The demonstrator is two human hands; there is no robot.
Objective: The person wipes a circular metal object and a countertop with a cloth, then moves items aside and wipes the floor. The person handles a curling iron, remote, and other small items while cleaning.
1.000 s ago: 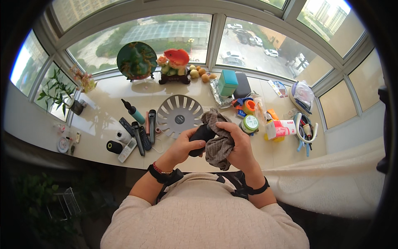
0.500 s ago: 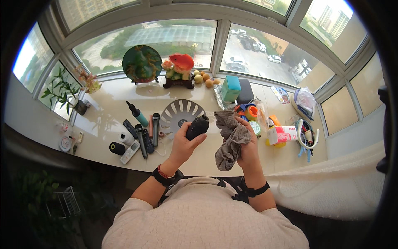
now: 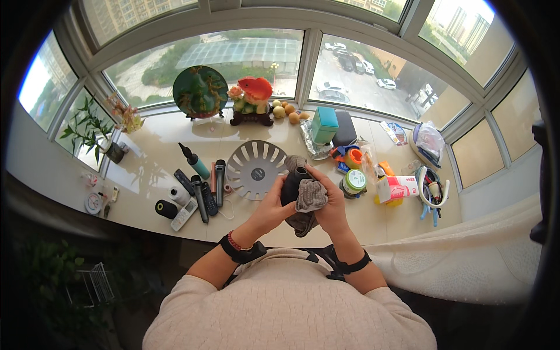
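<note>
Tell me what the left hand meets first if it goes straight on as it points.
First the black object the left hand holds, then probably the cloth in the right hand; depth is unclear.

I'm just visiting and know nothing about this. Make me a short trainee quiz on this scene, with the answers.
1. True or false: the left hand holds the black object.
2. What colour is the cloth in the right hand? A) bright yellow B) grey-brown C) blue
3. Fill in: in the picture, the red ornament stands to the ____ of the turquoise box.

Key: 1. True. 2. B. 3. left.
</note>
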